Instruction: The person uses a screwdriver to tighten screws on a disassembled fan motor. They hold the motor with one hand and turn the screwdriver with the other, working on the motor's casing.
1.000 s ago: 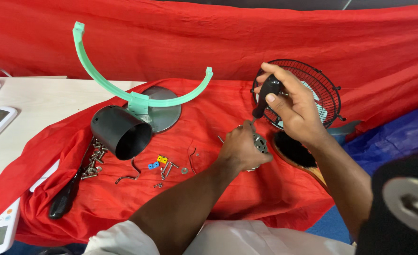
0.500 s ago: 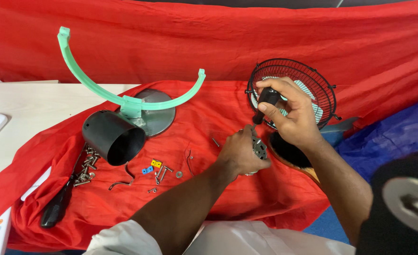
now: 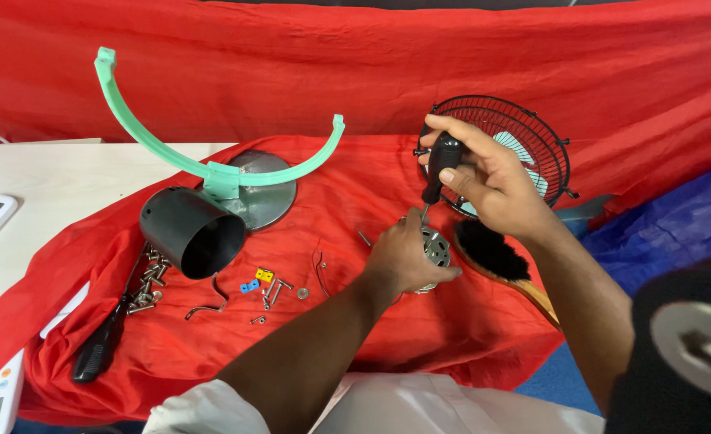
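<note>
Nearest the camera, at six o'clock, both forearms reach out over the red cloth point(image 3: 468, 337) that covers the surface. The left hand point(image 3: 407, 257) is curled closed around a small silver metal motor point(image 3: 434, 247), pinning it at the centre of the cloth. The right hand point(image 3: 488, 181) is wrapped shut on the black-handled screwdriver point(image 3: 440, 165), whose thin shaft angles down to the motor's top.

To drive well here, I judge the tip should sit square in the screw head, the shaft kept in line with it, and the left hand should hold the motor from turning.

The motor looks round and ribbed, half hidden by the fingers. Just beside it at three o'clock lies a wooden-handled black brush point(image 3: 500, 257). At nine o'clock sit scattered small screws and clips point(image 3: 267, 285) and a black cylindrical housing point(image 3: 192, 231). Farther off stand a mint-green curved plastic bracket point(image 3: 211, 165) and, at one o'clock, a black wire fan guard point(image 3: 524, 141).
</note>
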